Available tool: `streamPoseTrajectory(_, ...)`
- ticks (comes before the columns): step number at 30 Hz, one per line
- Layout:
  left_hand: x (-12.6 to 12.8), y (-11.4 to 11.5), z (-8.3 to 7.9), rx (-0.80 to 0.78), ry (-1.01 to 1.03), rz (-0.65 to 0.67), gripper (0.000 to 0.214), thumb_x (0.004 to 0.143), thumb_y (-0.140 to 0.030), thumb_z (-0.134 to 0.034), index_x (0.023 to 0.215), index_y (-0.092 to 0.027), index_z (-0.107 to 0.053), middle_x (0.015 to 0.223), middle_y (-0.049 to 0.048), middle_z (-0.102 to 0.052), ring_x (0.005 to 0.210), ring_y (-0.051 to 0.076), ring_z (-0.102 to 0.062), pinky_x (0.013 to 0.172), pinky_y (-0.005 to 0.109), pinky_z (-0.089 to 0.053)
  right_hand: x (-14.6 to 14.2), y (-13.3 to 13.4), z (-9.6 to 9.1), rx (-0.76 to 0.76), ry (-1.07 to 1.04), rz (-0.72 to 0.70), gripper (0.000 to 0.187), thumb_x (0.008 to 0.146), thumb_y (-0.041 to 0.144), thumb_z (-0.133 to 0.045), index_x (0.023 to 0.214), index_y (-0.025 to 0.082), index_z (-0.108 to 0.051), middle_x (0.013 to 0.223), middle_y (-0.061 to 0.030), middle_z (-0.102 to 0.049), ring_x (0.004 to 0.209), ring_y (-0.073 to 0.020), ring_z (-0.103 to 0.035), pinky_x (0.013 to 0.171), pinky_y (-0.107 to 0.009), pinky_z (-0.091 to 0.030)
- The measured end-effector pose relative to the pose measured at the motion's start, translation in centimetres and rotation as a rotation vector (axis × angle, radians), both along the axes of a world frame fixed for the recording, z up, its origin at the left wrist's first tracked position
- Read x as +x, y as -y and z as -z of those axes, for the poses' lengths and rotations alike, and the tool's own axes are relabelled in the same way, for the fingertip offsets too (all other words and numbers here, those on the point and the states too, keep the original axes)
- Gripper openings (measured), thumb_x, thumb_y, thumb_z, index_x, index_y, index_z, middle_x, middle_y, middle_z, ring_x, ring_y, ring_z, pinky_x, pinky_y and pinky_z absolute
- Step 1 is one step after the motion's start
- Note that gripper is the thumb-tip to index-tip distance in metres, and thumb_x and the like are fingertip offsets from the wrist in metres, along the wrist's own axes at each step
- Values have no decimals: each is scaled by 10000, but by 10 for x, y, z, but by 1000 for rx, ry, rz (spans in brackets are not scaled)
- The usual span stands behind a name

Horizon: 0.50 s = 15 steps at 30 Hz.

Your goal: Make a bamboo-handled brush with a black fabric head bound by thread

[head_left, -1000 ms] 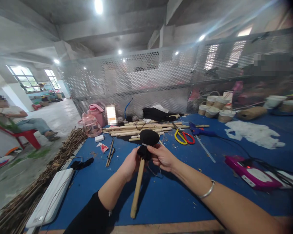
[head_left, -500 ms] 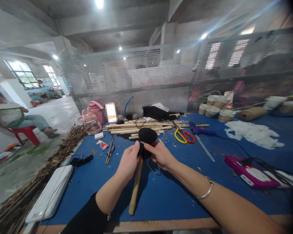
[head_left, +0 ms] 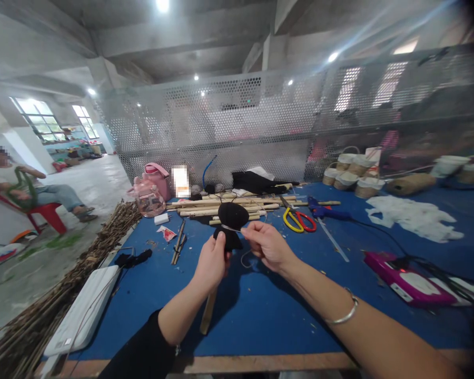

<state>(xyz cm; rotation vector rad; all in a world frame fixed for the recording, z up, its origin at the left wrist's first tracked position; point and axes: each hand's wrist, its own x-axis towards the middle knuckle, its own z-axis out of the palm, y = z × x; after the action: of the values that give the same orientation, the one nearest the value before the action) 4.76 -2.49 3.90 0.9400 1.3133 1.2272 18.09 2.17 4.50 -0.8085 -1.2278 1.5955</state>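
Note:
A black cloth-covered ball [head_left: 234,216] sits atop a wooden stick [head_left: 208,311], with loose black cloth [head_left: 232,240] gathered beneath it. My left hand [head_left: 212,260] is closed around the gathered cloth and the top of the stick, thumb upward. Between thumb and fingers, my right hand [head_left: 266,243] pinches a thin light cord [head_left: 232,229] that runs taut from the neck below the ball. The cord's loose end [head_left: 245,259] curls down beneath the right hand. Where the cord goes behind the neck is hidden.
Yellow-and-red-handled scissors [head_left: 299,219] and a blue glue gun [head_left: 327,211] lie right of centre. Wooden sticks [head_left: 205,212] are piled behind the hands. A white power bank [head_left: 82,310] rests at left, a magenta box [head_left: 406,279] with cables at right. A person [head_left: 27,184] sits far left.
My right hand has moved off the neck to the right, drawing the cord taut. The ball and stick have shifted slightly left, and my left hand now wraps the cloth below.

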Motion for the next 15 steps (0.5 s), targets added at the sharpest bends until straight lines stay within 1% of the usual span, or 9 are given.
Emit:
streamPoseTrajectory(2,3,3,-4,-3,89,18,425,781,-634,-440,773,-216,-363,492,-87,-382,343,37,-273,353,152,-179,1,1,-2,-65,-72,-33,436,543,417,-774,566,192,-401,358,132,-243,321,-15,-130,329,-170,-93)
streamPoseTrajectory(5,7,8,-8,-21,261,98,463,740,-651,-494,751,-209,-358,486,-95,-349,345,19,-223,357,136,-157,1,1,-3,-77,-83,-46,471,513,414,-793,580,196,-381,368,131,-271,311,-11,-148,315,-163,-91)
streamPoseTrajectory(7,7,11,-10,-64,382,207,483,725,-656,-512,713,-203,-342,477,-99,-314,345,7,-166,352,132,-124,2,0,-4,-52,-77,-60,488,491,411,-808,585,196,-380,366,131,-281,302,-10,-161,307,-163,-98)
streamPoseTrajectory(10,1,14,-12,-159,556,416,482,747,-642,-491,666,-193,-338,472,-96,-253,351,5,-100,337,135,-91,3,0,-3,-37,-92,-108,501,476,416,-823,587,194,-388,364,131,-291,290,-6,-160,298,-170,-100)
streamPoseTrajectory(13,-8,13,-9,-253,707,619,377,814,-539,-467,708,-180,-422,472,-97,-187,354,18,-56,324,133,-67,3,1,2,-76,-106,-155,487,450,397,-843,637,187,-446,382,124,-348,290,-5,-167,296,-178,-88)
streamPoseTrajectory(15,-12,9,-4,-293,762,691,295,847,-452,-449,766,-170,-481,472,-97,-174,349,25,-47,321,130,-63,3,0,6,-106,-89,-196,477,447,398,-846,674,178,-488,392,116,-374,291,-8,-186,298,-182,-96)
